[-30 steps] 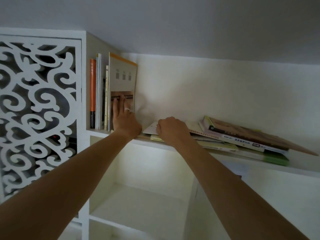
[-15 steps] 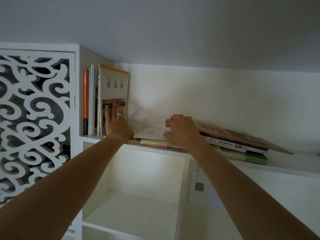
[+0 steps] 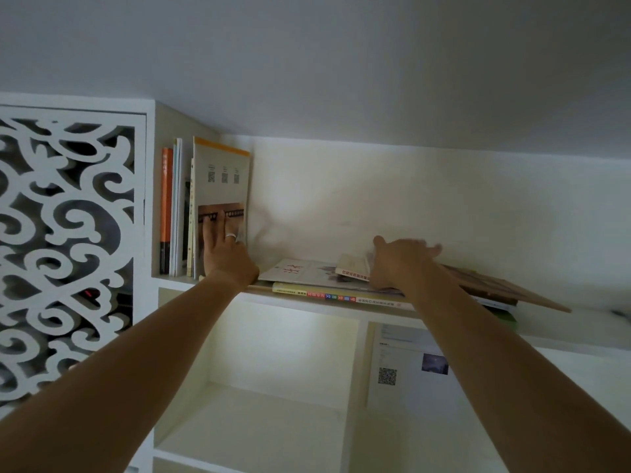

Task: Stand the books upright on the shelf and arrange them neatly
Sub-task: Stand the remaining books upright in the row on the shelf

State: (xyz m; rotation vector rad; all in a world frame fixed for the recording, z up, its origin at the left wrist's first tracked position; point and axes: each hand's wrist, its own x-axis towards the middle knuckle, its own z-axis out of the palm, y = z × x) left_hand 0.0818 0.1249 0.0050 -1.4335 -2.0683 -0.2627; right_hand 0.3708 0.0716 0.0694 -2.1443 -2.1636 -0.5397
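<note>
**Right hand reaches further along the flat pile; left hand braces the standing row**

Since the earlier frames, the right hand (image 3: 403, 259) has moved rightward along the shelf (image 3: 211, 283), from the near end of the flat pile to a point over its middle. Its fingers are now spread and extended toward the back wall, lying on top of the pile; a small book with a red spine (image 3: 353, 268) sits tilted just left of the palm, touching it. Whether the thumb grips that book cannot be told, as the palm hides the contact. The left hand (image 3: 227, 254) has kept its position throughout.

Left hand: fingers straight and flat against the cover of the cream book with the orange top edge (image 3: 222, 179), pressing it toward the row. A ring shows on one finger. That book stands upright, outermost in the row.

Standing row: an orange-spined book (image 3: 166, 206) stands at the far left against the cabinet side, with several thin white and pale volumes between it and the cream book. All stand upright at the shelf's left end.

Flat pile: a white book with red characters (image 3: 300, 272) lies on top at the left, resting on a yellow-spined book (image 3: 341, 297). A brown-covered book (image 3: 505, 290) slopes off the right side of the pile, over a green book (image 3: 510, 317).

Surroundings: a white fretwork panel (image 3: 68, 254) stands left of the shelf. A sheet with a QR code (image 3: 403, 367) hangs on the divider below.
</note>
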